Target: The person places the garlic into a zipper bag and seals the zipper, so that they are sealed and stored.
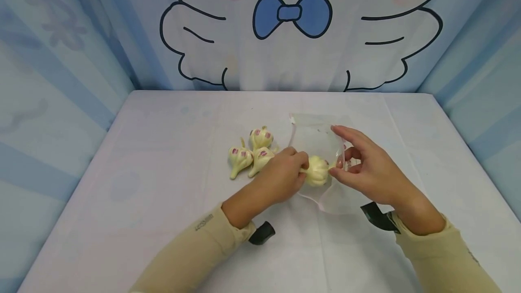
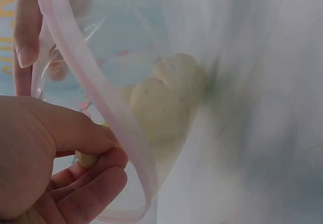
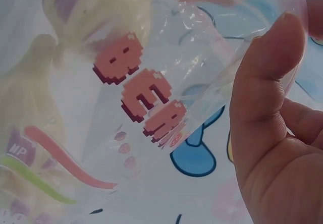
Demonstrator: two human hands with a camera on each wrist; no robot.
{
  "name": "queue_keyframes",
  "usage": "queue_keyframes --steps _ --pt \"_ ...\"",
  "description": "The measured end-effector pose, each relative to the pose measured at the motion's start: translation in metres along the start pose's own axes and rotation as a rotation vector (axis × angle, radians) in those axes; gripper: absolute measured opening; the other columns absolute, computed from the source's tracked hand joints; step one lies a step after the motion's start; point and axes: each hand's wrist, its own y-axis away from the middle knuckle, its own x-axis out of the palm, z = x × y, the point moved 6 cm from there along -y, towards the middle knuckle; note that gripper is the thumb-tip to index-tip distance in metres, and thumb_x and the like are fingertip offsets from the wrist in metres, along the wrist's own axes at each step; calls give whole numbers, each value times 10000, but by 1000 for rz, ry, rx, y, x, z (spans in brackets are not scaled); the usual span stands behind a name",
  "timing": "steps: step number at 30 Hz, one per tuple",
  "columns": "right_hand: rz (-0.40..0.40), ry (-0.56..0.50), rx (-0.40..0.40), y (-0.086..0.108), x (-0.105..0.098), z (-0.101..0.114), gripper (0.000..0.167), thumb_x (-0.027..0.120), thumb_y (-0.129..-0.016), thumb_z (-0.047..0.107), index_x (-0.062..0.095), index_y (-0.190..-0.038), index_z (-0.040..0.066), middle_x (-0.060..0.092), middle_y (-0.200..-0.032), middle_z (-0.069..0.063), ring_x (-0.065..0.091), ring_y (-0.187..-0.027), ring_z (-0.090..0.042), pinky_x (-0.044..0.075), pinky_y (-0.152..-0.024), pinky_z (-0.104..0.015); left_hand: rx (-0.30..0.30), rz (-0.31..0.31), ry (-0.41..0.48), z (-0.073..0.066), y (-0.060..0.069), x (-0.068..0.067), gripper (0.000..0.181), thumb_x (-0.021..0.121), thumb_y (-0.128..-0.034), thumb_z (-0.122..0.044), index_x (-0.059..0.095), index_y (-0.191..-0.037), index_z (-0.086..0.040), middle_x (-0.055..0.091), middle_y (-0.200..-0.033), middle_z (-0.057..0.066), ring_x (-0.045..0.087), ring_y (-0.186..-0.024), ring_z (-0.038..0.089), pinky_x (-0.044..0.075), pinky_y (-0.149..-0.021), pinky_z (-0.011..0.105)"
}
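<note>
- Printed curtain (image 1: 293, 64): rises behind the table's far edge, well apart from the work.
- White-clothed table (image 1: 134, 220): carries the bag and the bulbs, with room towards its left edge.
- Clear plastic bag (image 1: 313, 137): lies right of the table's middle, in from the far edge. The film looks limp, so its mouth is best propped wide.
- Right hand (image 1: 372, 168): thumb and fingers pinch the bag's edge; the thumb is close to the bulb and would do well out of its path.
- Left hand (image 1: 285, 173): thumb and fingertips pinch the bulb's stem at the mouth; a slow, straight move should avoid dragging the film.
- Three loose bulbs (image 1: 240, 157): grouped just left of the bag, near the left hand, where a sideways swing might knock them.
- Garlic bulb (image 1: 316, 173): between the hands, its body seen through film in the left wrist view, beside another pale shape; I cannot tell whether that is inside too.
- Pink rim (image 2: 101, 90): narrow, beside the left fingertips, the likeliest snag.
</note>
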Motion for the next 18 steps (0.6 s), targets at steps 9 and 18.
queue_keyframes --steps 9,18 --pt "7 -5 0 -1 1 1 789 785 -832 -18 385 -1511 10 424 -1471 -152 588 -848 -115 557 -647 -206 -42 83 107 2 -3 8 202 641 -934 -54 751 -1103 -55 692 -1052 49 628 -947 145 490 -776 198" --pt "9 -15 -7 -2 3 1 785 781 -831 -32 388 -1509 14 434 -1451 -162 590 -838 -111 557 -651 -208 -36 187 167 0 -6 13 143 696 -954 -105 762 -1080 -88 713 -1020 -11 637 -951 100 486 -791 161"
